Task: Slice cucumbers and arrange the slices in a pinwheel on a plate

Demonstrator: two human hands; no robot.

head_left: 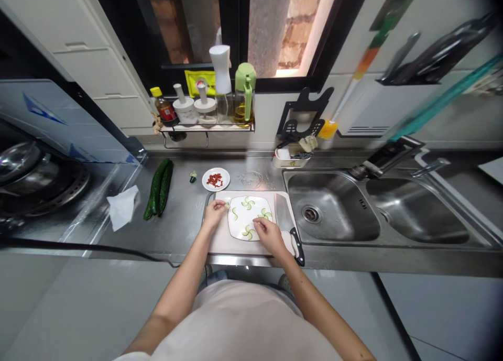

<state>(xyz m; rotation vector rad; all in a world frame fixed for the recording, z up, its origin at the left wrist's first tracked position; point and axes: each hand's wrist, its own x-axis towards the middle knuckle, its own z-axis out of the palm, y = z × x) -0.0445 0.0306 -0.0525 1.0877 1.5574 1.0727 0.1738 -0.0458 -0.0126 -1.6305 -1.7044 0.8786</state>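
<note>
Pinches slice (227,206) in left hand (214,213); curls right hand (269,234), with unclear grip, over plate (240,222). Could scatter swirls (248,203) by brushing low.

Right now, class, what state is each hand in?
Left hand: pinched closed, apparently on a green slice.
Right hand: pinched at the square plate; whether holding anything cannot be told.

1 head-worn camera looks forward and down at the nearby counter (178,214), facing the window (233,31).

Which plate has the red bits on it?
The small round plate has the red bits; the bigger, squarish plate has green slices instead.
</note>
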